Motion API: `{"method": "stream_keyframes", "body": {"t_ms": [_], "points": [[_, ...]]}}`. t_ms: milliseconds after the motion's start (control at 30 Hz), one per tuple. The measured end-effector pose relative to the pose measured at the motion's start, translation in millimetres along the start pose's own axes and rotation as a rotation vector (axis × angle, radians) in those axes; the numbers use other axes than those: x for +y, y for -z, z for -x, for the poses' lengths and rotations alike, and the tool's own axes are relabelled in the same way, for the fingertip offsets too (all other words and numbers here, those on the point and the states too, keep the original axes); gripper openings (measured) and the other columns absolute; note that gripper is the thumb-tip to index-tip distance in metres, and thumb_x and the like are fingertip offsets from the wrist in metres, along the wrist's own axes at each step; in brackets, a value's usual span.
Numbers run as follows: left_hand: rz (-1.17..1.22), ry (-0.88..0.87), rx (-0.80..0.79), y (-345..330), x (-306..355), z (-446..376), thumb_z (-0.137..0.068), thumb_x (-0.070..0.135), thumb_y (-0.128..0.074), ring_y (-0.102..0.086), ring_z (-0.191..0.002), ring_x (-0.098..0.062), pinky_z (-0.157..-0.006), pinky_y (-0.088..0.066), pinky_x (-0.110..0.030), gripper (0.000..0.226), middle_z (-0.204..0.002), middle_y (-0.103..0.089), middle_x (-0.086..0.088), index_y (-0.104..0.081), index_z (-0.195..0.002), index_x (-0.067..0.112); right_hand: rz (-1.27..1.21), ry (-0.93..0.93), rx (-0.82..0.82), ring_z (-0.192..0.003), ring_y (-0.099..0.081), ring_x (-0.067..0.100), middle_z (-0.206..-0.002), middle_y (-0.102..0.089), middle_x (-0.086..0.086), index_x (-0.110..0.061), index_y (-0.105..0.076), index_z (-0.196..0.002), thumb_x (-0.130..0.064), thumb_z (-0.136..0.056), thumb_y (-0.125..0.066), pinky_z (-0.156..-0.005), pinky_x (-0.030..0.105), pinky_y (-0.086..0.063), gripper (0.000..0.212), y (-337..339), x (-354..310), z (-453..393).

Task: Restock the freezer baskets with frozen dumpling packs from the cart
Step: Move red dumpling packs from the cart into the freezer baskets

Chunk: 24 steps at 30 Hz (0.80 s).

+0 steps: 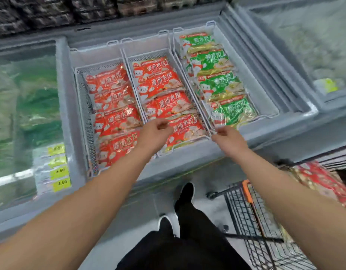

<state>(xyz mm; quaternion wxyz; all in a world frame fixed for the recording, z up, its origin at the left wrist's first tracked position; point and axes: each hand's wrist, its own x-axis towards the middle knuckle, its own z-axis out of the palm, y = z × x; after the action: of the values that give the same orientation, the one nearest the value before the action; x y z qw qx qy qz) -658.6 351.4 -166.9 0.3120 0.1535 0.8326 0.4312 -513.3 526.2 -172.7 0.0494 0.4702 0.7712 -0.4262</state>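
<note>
Head view | nearest red pack (pixel 184 131) lies in middle basket (pixel 148 53), long axis left-right | left hand (pixel 155 129) loosely curled at its left end, nearer | right hand (pixel 225 136) pinched on its right corner, I judge

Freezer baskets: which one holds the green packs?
The rightmost basket, beside the right hand. Its packs are green; the other two baskets hold red ones.

Freezer (pixel 189 162) holds three baskets (pixel 81 106) (red, red, green packs (pixel 221 61)).
</note>
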Motion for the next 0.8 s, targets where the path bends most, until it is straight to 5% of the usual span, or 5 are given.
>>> {"method": "stream_keyframes", "body": {"t_ms": [167,267,333,567,800], "points": [[-0.106,-0.037,-0.139,-53,-12,53,-0.091,0.024,-0.067,-0.060,-0.107,-0.011,-0.085,-0.037,-0.017,0.038,-0.122,-0.067,0.001,-0.066,-0.128,0.013,0.015,-0.118,0.015,-0.117,-0.057,0.024,-0.125,-0.063,0.005,-0.014,-0.058,-0.131,-0.026,-0.092,-0.062,-0.096,0.031,-0.043,0.041,12,68,59],[-0.166,-0.057,-0.239,-89,-19,81,-0.090,0.027,-0.068,-0.061,-0.117,-0.017,-0.098,-0.044,-0.024,0.040,-0.128,-0.067,-0.001,-0.065,-0.129,0.016,0.015,-0.179,0.057,-0.115,-0.058,0.023,-0.121,-0.064,0.004,-0.013,-0.059,-0.128,-0.025,-0.091,-0.063,-0.095,0.028,-0.040,0.039,20,109,89],[-0.195,-0.075,-0.308,-112,-22,98,-0.089,0.028,-0.068,-0.062,-0.120,-0.018,-0.104,-0.047,-0.031,0.041,-0.129,-0.067,0.000,-0.065,-0.129,0.018,0.016,-0.210,0.055,-0.114,-0.059,0.022,-0.123,-0.064,0.004,-0.012,-0.059,-0.128,-0.024,-0.090,-0.064,-0.098,0.031,-0.042,0.040,24,137,109],[-0.212,-0.153,-0.494,-213,-3,143,-0.089,0.026,-0.069,-0.061,-0.114,-0.013,-0.090,-0.038,-0.019,0.034,-0.124,-0.069,0.001,-0.068,-0.122,0.018,0.037,-0.351,0.119,-0.109,-0.060,0.022,-0.128,-0.061,0.001,-0.015,-0.054,-0.132,-0.036,-0.093,-0.062,-0.096,0.041,-0.050,0.045,71,234,162],[-0.242,-0.151,-0.531,-328,17,173,-0.092,0.029,-0.067,-0.059,-0.121,-0.014,-0.106,-0.039,-0.023,0.041,-0.131,-0.065,0.001,-0.063,-0.130,0.016,-0.028,-0.364,0.102,-0.109,-0.059,0.024,-0.126,-0.063,0.005,-0.013,-0.057,-0.129,-0.034,-0.096,-0.062,-0.093,0.036,-0.045,0.040,129,335,171]]}}
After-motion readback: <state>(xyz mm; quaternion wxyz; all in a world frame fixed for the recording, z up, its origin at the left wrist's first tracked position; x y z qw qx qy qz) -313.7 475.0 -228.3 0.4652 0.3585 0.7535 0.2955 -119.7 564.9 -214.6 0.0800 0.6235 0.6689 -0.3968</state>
